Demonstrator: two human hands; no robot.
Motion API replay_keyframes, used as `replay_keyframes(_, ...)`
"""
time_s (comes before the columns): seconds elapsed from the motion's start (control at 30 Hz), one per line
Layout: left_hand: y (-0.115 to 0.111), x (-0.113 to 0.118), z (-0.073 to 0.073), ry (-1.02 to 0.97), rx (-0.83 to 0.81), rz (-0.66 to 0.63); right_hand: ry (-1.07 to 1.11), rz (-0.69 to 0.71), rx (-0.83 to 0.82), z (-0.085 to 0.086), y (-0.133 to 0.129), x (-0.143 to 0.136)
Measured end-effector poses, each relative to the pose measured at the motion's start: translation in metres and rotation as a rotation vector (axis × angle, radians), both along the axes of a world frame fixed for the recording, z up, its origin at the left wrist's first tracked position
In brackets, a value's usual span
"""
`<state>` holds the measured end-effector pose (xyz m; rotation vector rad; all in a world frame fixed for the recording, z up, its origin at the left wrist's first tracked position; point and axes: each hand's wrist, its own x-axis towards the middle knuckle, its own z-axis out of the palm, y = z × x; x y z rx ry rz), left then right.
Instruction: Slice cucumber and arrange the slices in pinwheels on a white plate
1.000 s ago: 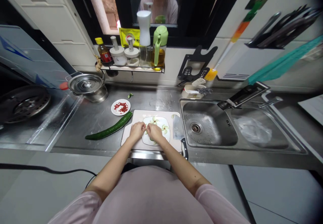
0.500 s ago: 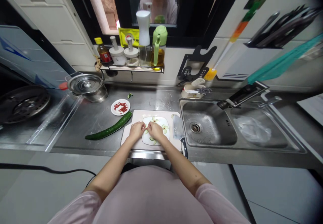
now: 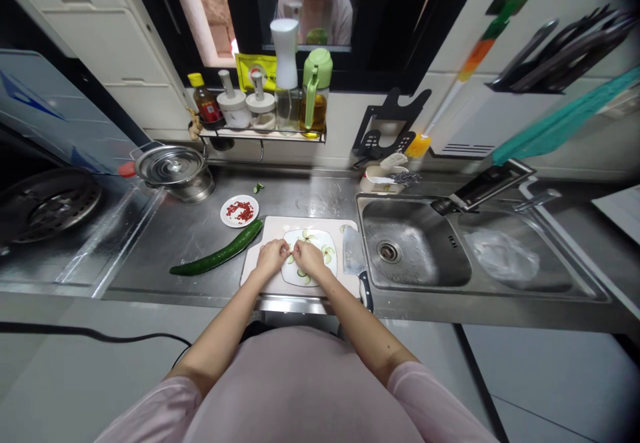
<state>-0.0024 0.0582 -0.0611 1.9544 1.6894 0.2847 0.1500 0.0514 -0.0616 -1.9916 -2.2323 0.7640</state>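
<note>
Over the left part of a white plate (image 3: 291,274), my left hand (image 3: 272,256) and my right hand (image 3: 307,258) come close together with their fingertips pinched. Whatever lies between the fingers is too small and hidden to make out. Thin green-edged cucumber slices (image 3: 327,254) are set in small fans around the plate, with tiny red bits at some of them. The plate rests on a pale cutting board (image 3: 274,227). A cleaver (image 3: 354,253) lies along the board's right side, handle towards me. Left of the board is a whole cucumber (image 3: 217,258).
A small white dish (image 3: 225,219) holds chopped red pieces. Behind it sit green scraps (image 3: 258,188) and a lidded steel pot (image 3: 187,186). The sink (image 3: 415,243) is to the right, under a faucet (image 3: 480,190). Seasoning bottles stand on a wall rack (image 3: 270,135).
Both hands stay pinched at nearly the same spot over the plate. The view has shifted very slightly; nothing else has visibly moved.
</note>
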Motion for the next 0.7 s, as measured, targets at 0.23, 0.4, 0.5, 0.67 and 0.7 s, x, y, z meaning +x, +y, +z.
replay_keyframes(0.23, 0.001, -0.011, -0.009, -0.159, -0.034, 0.153, 0.037, -0.049, 0.025, 0.009, 0.002, 0.011)
replay_keyframes(0.4, -0.002, -0.011, -0.007, -0.108, -0.019, 0.131, 0.018, -0.012, 0.006, 0.010, 0.003, 0.008)
replay_keyframes(0.5, -0.005, -0.007, -0.003, -0.066, -0.005, 0.087, -0.043, 0.004, 0.003, 0.007, 0.002, 0.003)
replay_keyframes(0.67, -0.007, -0.001, 0.001, -0.015, -0.008, 0.020, -0.084, 0.011, 0.014, 0.002, 0.000, -0.003)
replay_keyframes(0.7, -0.007, 0.000, 0.001, 0.002, -0.009, 0.017, -0.084, 0.016, 0.016, 0.002, 0.000, -0.004)
